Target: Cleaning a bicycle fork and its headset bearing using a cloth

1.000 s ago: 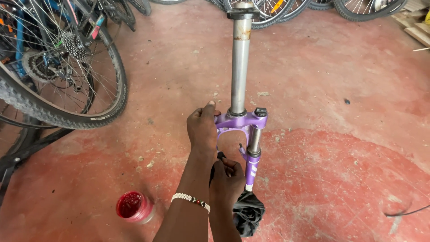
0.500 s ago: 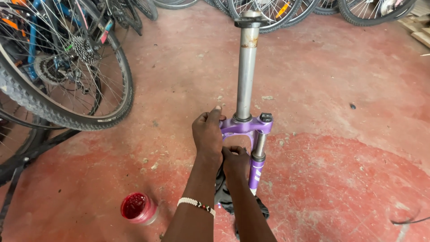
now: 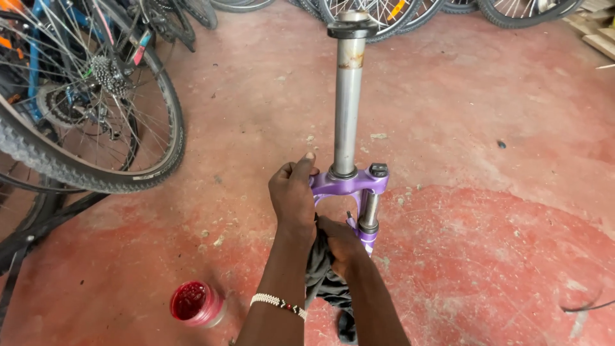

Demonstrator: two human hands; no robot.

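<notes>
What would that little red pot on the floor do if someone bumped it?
The small red pot looks short and wide, so it would probably slide rather than tip. It stands open with red stuff inside, so a hard knock might spill some onto the red floor. It seems light for its size, so the nearby left hand could likely shift it easily.

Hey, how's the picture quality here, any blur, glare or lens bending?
Head view: even soft daylight, no harsh shadows; the purple fork and both hands, left hand and right hand, are sharp; the bicycle wheel bows near the left edge, suggesting wide-angle distortion; no strong glare.
</notes>
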